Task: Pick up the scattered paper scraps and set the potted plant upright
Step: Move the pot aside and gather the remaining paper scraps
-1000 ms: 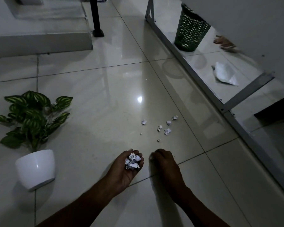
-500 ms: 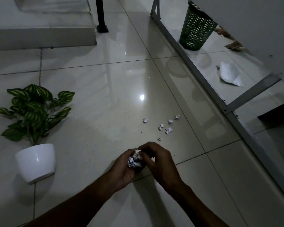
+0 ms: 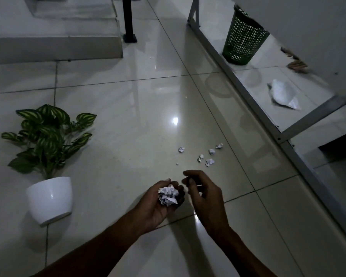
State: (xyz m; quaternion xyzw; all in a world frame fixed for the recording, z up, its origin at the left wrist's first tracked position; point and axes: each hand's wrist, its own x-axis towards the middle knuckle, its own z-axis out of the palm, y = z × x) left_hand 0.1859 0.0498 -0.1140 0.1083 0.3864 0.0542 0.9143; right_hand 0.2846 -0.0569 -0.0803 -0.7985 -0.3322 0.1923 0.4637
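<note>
Head cam is looking down at a glossy pale tiled floor (image 3: 128, 92) in pretty dim light. Left hand (image 3: 158, 206) is palm up, low in the middle of the shot, fingers cupped round a crumpled wad of white paper scraps (image 3: 167, 195). Right hand (image 3: 205, 198) hovers just beside it without touching, fingers loosely curled, thumb and forefinger close together, and I can't see anything between them.

More small white paper scraps (image 3: 210, 161) lie loose on the tiles just beyond the hands. I count about 6, plus a tiny fleck to the left of the bunch.

Over on the left, well apart from the hands, is the potted plant, and it looks tipped over. Its smooth white round pot (image 3: 49, 198) has its base toward the camera, and the green striped leaves (image 3: 48, 134) are sprawled across the tiles on the far side.

On the right, a grey metal frame bar (image 3: 238, 80) runs diagonally along the floor below a white desk (image 3: 308, 27). Behind the bar stands a dark green mesh wastebasket (image 3: 243, 37), upright, and nearer to the camera a bigger crumpled white sheet of paper (image 3: 284, 93) lies flat on the floor. Far end has a black post (image 3: 128, 17) beside a low pale step (image 3: 54, 47).
</note>
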